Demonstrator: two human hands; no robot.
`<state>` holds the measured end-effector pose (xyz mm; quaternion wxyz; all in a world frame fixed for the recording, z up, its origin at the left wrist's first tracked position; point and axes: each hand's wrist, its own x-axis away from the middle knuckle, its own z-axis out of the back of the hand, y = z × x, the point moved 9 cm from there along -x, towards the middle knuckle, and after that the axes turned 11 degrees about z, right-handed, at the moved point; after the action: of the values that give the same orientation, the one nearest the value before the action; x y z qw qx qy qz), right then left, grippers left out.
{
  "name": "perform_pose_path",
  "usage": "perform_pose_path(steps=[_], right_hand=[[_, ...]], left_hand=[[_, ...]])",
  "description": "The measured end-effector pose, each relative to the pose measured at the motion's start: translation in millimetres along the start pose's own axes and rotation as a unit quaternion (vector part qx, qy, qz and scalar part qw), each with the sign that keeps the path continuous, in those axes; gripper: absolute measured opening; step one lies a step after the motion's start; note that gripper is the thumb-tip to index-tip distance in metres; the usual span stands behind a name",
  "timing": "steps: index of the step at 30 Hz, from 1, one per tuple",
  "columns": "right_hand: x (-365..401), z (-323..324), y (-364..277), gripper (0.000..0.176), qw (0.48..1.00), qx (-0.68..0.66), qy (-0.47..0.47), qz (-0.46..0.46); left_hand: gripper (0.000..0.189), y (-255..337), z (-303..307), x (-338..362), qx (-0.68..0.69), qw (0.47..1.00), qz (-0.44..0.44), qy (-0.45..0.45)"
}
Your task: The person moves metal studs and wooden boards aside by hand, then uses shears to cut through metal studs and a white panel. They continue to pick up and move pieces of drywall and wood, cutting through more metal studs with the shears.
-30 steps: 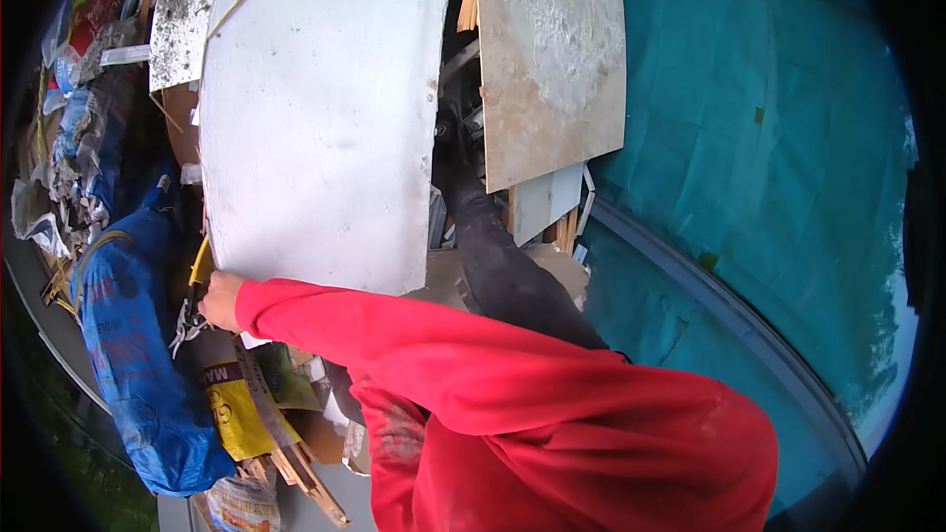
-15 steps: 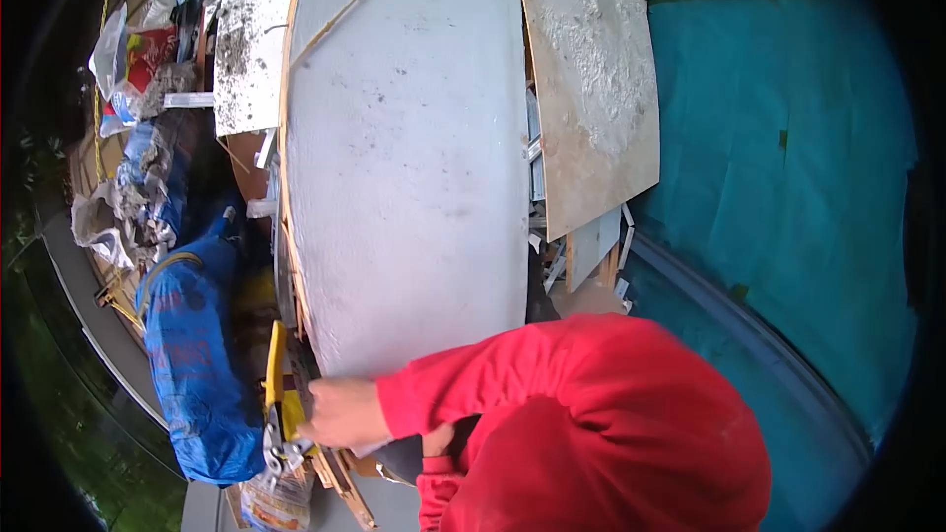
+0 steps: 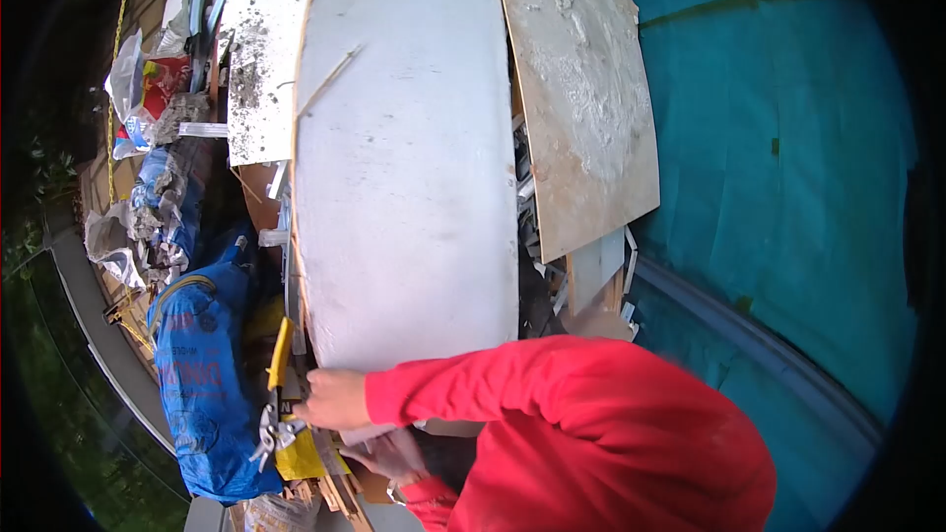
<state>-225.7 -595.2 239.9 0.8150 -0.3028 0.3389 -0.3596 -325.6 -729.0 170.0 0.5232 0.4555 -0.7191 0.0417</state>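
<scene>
Widest, on the right: teal tarp (image 3: 788, 187). Left of it, a long white board (image 3: 404, 167), long axis running near to far, near end at the hands; brown plastered sheet (image 3: 581, 108) lying along its right side. Near left, blue bag (image 3: 197, 384). Red-sleeved right hand (image 3: 335, 399) at the board's near edge, fingers curled narrow, whether on the board or on something beside it cannot tell. Just left of those fingers, yellow-handled snips (image 3: 277, 374), lengthwise near to far, closer to the right hand than the other. Lower, the left hand (image 3: 392, 455), blurred under the board's end, grip unreadable
</scene>
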Motion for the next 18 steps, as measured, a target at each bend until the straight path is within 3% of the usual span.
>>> perform_pose_path(steps=[2, 5, 7, 8, 9, 10, 11, 12, 14, 18], right_hand=[[3.6, -1.4, 15.2, 0.021, 0.999, -0.040, 0.026, -0.016], [65.3, 55.3, 31.4, 0.025, 0.956, -0.101, 0.260, -0.090], [138.3, 81.9, 38.6, 0.027, 0.956, -0.165, 0.177, -0.166], [190.6, 81.7, 35.5, 0.030, 0.941, -0.196, 0.161, -0.225], [238.5, 110.9, 22.5, 0.027, 0.939, -0.168, 0.209, -0.214], [290.2, 114.3, 21.9, 0.027, 0.906, -0.174, 0.160, -0.353], [333.2, 133.3, 10.8, 0.030, 0.903, -0.039, 0.205, -0.376], [392.4, 112.9, 11.0, 0.033, 0.854, -0.067, 0.149, -0.495], [455.3, 101.1, 8.9, 0.031, 0.842, -0.043, 0.116, -0.526], [546.0, 15.0, 50.6, 0.029, 0.860, -0.007, -0.007, -0.511]], left_hand=[[0.075, 3.4, -0.4, -18.4, -0.038, 0.999, -0.009, 0.032], [0.064, 7.6, 10.7, -45.1, -0.152, 0.987, -0.016, 0.040], [0.059, 13.2, 56.7, -61.3, -0.207, 0.973, 0.019, 0.102], [0.057, 8.4, 57.6, -74.6, -0.160, 0.983, 0.093, 0.006], [0.055, 3.3, 55.5, -82.2, -0.122, 0.973, 0.175, -0.082], [0.062, 2.6, 37.8, -79.1, -0.173, 0.979, 0.109, -0.019], [0.069, 2.2, 21.3, -70.0, -0.225, 0.972, 0.045, 0.048], [0.068, 2.1, 25.7, -64.7, -0.227, 0.971, 0.046, 0.062], [0.067, 3.9, 28.0, -66.2, -0.228, 0.970, 0.042, 0.077], [0.063, 4.3, 36.2, -66.6, -0.212, 0.973, 0.048, 0.081]])
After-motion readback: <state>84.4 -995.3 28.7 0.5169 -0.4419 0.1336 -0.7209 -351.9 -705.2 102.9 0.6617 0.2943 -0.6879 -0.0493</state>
